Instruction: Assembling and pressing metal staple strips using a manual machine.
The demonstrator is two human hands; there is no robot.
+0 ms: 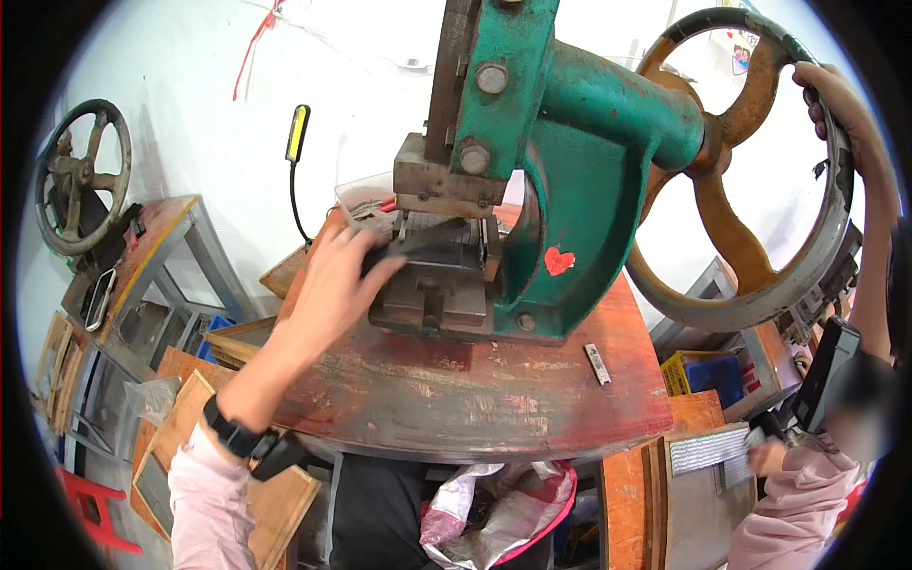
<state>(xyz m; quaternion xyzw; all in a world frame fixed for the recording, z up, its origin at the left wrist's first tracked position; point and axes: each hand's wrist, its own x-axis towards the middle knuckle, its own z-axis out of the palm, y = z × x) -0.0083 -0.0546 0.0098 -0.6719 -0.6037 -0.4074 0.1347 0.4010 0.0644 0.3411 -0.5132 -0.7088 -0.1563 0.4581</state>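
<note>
My left hand (334, 277) reaches to the bed of a green hand press (594, 123), its fingers closed on a dark, narrow, flat tool (432, 237). That tool lies across the lower die (445, 255), just beneath the steel upper block (442, 180); motion blur hides its exact kind. Up at the right, my right hand (838, 103) is wrapped round the rim of the press's large handwheel (736, 237), which has curved brown spokes. A gap shows between the upper block and the lower die.
The press stands on a worn reddish wooden table (475, 404) with a small metal bar (597, 364) on it. An open sack (499, 513) sits at my lap. Wooden trays (271, 513) flank me. A co-worker's hand (768, 458) touches metal strips at right. Another handwheel (84, 178) stands left.
</note>
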